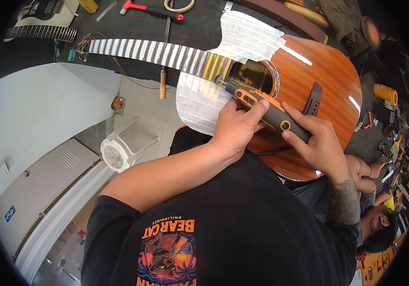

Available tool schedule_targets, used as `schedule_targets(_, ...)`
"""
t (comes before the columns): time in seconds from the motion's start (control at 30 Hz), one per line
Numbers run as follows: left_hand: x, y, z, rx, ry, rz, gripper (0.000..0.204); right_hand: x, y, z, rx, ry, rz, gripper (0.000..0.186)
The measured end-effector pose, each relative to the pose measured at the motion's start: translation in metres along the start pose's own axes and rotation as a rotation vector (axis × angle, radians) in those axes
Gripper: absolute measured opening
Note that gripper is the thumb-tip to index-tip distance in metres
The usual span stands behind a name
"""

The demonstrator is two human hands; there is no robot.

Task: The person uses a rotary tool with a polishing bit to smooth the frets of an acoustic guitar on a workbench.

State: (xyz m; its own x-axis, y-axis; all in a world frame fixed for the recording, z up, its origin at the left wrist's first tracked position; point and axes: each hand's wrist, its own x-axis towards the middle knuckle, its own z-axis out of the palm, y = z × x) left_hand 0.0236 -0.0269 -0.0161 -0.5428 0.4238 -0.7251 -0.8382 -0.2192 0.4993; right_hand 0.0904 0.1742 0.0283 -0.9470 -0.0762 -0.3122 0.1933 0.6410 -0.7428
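Both my hands grip an orange and dark grey rotary tool [272, 108] over an acoustic guitar [328, 71]. My left hand [240, 123] is wrapped round the tool's front part, thumb on top. My right hand [319, 138] holds its rear end. The tool's small round disc [217, 79] is at the body end of the fretboard [161, 51], beside the sound hole [249, 76]; contact cannot be made out. White tape strips cover the fretboard between the frets, with yellowish strips near the sound hole. White masking [249, 35] covers the guitar's top on both sides of the fretboard.
On the dark workbench lie a red hammer [149, 9], a tape roll [179, 5] and a wooden-handled file [163, 83]. Another guitar [42, 19] is at the far left. A white stool [116, 152] stands below left. Another person [378, 224] sits at the right, near scattered tools.
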Motion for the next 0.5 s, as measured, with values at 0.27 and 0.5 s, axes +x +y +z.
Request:
schedule_targets(0.27, 0.007, -0.001, 0.001, 0.02, 0.01, -0.005, 0.041, 0.003, 0.004, -0.004, 0.065, -0.011, 0.03, 0.054)
schedule_targets(0.5, 0.014, -0.002, 0.003, 0.041, 0.032, 0.009, 0.039, 0.007, 0.008, -0.007, 0.106, -0.005, 0.033, 0.053)
